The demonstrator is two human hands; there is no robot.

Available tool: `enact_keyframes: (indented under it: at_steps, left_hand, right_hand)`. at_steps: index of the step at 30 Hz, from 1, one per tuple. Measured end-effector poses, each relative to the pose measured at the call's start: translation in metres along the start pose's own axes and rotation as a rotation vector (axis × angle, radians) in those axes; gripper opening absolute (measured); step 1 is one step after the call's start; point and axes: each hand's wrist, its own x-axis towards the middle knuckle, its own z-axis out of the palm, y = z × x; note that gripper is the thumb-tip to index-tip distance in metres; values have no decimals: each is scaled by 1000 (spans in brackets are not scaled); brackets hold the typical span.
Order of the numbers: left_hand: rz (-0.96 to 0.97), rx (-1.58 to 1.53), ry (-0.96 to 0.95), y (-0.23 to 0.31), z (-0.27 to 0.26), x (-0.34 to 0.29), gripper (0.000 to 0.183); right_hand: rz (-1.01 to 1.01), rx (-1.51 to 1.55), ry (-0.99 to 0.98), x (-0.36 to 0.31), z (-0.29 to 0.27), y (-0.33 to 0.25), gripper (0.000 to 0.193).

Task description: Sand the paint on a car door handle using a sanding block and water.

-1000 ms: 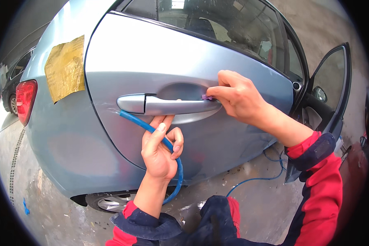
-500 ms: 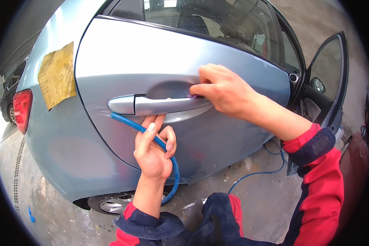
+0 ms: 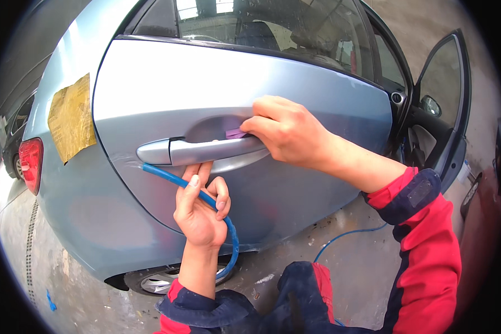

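A silver-blue door handle is on the rear door of a car. My left hand is palm up below it, thumb and fingers closed round a blue hose. The hose's end points at the handle's left end, and two of my fingertips reach up behind the grip bar. My right hand pinches a small purple strip at the upper edge of the handle's right part, over the recess. The strip's material cannot be made out.
A yellowish masking sheet is stuck to the rear panel, above the red tail light. The front door stands open at the right. More blue hose trails on the floor, behind my leg. A dark car is at far left.
My right hand has moved left along the handle, and more of the purple strip shows. The left hand keeps its hold on the hose. The whole view has shifted slightly.
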Motion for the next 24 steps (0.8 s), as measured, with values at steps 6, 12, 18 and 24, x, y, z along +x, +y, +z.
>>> enact_keyframes:
  at_steps: [6,12,18,24]
  left_hand:
    - [-8,28,-21,-3,4,0,58]
    - [17,3,45,-2,8,0,64]
    - [-8,9,20,-3,0,-1,59]
    - [-21,17,-18,1,-1,0,60]
  right_hand:
    - [-86,-53,93,-10,4,6,15]
    - [-66,-79,-17,-13,-5,10,23]
    - [-107,-97,-87,-5,-4,7,27]
    - [-123,-115,-98,8,5,4,26]
